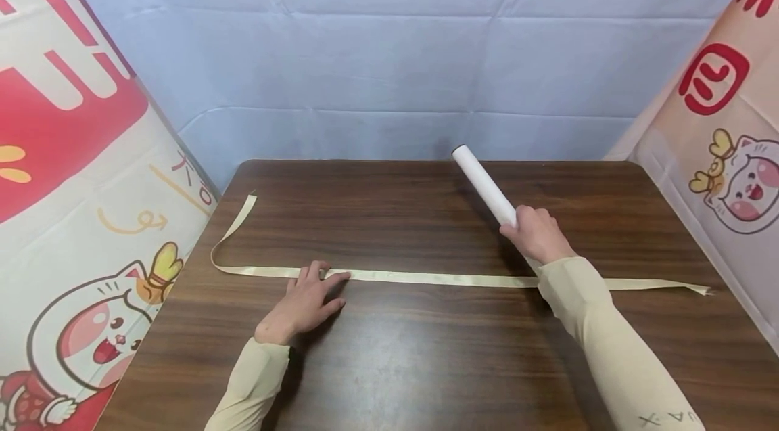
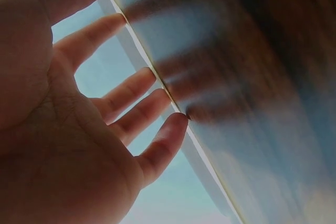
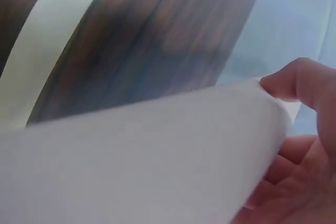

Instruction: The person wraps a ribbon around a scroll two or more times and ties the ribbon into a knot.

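A long cream ribbon [image 1: 414,277] lies stretched from left to right across the wooden table [image 1: 389,363], its left end curving away towards the back. My left hand [image 1: 304,302] rests on the ribbon's left part with fingers spread; in the left wrist view the fingertips [image 2: 176,121] touch down along it. My right hand [image 1: 538,235] grips a white tube or roll [image 1: 483,184], which slants towards the back left over the ribbon. In the right wrist view, thumb and fingers curl around the white roll [image 3: 131,156], with the ribbon [image 3: 47,40] beyond it. The roll's near end is hidden by hand and sleeve.
Behind the table's far edge hangs a pale blue cloth [image 1: 389,65]. Printed cartoon banners flank it, one on the left [image 1: 91,323] and one on the right [image 1: 718,167]. The ribbon's frayed right end [image 1: 700,289] lies near the table's right edge.
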`<control>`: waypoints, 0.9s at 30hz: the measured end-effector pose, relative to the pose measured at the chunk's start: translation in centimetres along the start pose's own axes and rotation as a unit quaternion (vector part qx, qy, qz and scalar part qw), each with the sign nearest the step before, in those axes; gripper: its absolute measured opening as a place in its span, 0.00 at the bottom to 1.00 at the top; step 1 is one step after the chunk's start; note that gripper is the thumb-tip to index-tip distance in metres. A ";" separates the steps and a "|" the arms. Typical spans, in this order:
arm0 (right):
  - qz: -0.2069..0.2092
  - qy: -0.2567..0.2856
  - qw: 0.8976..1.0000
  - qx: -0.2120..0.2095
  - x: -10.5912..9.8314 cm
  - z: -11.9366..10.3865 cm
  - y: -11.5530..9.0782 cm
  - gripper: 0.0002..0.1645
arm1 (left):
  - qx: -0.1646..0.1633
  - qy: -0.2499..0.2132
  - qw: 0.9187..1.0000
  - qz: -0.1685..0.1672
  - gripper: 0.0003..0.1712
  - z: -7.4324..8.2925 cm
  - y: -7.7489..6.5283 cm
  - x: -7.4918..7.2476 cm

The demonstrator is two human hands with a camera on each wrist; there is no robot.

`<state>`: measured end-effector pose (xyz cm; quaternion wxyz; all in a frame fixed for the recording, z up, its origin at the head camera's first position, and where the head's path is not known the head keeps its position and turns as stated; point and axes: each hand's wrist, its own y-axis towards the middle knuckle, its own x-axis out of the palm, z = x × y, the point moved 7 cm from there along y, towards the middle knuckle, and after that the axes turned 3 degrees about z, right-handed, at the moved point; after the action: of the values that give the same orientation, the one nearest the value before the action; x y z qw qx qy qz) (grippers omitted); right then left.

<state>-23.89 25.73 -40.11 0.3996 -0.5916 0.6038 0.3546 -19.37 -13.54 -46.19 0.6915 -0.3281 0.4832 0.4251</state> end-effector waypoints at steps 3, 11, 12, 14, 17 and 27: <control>-0.004 0.012 1.000 0.000 -0.1 -0.4 0.0 0.21 | -0.005 -0.001 1.000 -0.005 0.27 0.0 0.0 0.0; -0.031 0.073 0.997 0.005 0.3 -1.7 -0.2 0.21 | -0.006 -0.001 1.000 -0.005 0.27 -0.1 0.0 0.1; -0.034 0.087 0.996 0.007 0.3 -1.9 -0.3 0.21 | -0.006 -0.001 1.000 -0.006 0.27 -0.1 0.0 0.1; -0.042 0.118 0.992 0.012 0.5 -2.3 -0.4 0.21 | -0.008 -0.002 1.000 -0.008 0.27 -0.1 0.0 0.1; -0.058 0.166 0.984 0.025 1.1 -2.8 -0.5 0.22 | -0.011 -0.002 1.000 -0.008 0.27 -0.1 -0.1 0.1; -0.112 0.301 0.944 0.073 5.0 -3.9 -0.7 0.24 | -0.010 -0.006 1.000 -0.005 0.27 -0.1 -0.1 -0.1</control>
<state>-23.31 20.05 -42.91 0.2781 -0.7041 0.6498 0.0678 -19.31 -13.71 -46.17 0.6932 -0.3349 0.4727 0.4289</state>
